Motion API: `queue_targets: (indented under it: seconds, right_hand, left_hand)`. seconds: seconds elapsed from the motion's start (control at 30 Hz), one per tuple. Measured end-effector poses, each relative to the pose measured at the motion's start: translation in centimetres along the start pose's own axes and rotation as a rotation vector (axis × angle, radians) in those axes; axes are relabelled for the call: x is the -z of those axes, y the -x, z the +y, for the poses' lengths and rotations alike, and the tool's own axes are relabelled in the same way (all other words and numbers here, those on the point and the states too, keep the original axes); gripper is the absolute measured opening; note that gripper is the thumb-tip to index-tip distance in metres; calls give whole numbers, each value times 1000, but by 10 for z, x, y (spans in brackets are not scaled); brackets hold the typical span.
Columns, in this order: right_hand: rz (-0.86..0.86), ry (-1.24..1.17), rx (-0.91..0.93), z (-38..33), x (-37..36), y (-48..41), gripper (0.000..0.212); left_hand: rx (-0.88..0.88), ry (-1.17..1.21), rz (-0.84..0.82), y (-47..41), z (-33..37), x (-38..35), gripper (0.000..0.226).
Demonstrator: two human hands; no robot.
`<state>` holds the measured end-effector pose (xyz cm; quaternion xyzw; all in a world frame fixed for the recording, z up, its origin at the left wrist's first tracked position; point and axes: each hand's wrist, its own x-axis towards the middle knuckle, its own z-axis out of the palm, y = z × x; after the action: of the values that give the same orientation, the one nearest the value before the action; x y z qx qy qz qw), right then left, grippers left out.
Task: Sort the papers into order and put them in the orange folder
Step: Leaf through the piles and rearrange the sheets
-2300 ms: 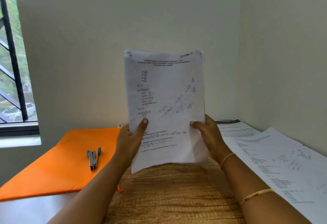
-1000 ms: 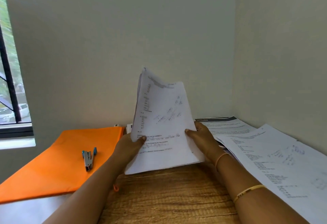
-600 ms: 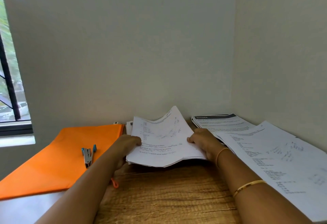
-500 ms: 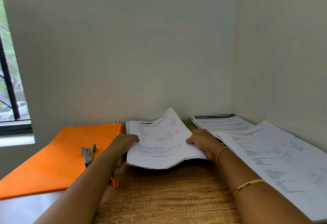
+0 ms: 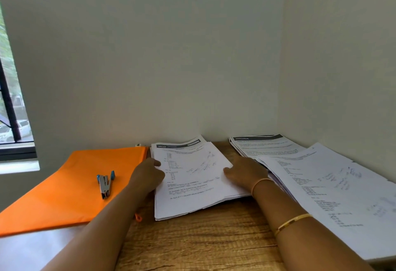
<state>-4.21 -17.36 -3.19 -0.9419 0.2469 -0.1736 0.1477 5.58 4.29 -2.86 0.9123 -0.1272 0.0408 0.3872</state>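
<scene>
papers [image 5: 192,183] lie in a stack on the wooden table [image 5: 192,238] before us, with the long axis running six to twelve o'clock. our left hand [image 5: 147,176] grips the nine o'clock edge, thumb on the top sheet. our right hand [image 5: 244,172] grips the three o'clock edge the same way, its other fingers hidden. the orange folder [image 5: 70,189] lies flat at nine o'clock, just beside the stack, so our left hand is nearer. a stapler [image 5: 105,185] rests on it, and we judge it must go before the folder opens.
</scene>
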Motion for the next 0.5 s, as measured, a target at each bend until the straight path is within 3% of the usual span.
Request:
queue_targets:
  seconds: [0.17,0.33,0.5]
  right_hand:
    - [130,153,21,-7,2,8,37]
    - [280,167,142,-24,3,23,32]
    - [312,137,119,-3,32,40,33]
  left_hand:
    - [-47,-55,35,6,3,-1,45]
    - [-227,-12,155,21,10,-2,35]
    - [-452,232,360,57,38,-1,35]
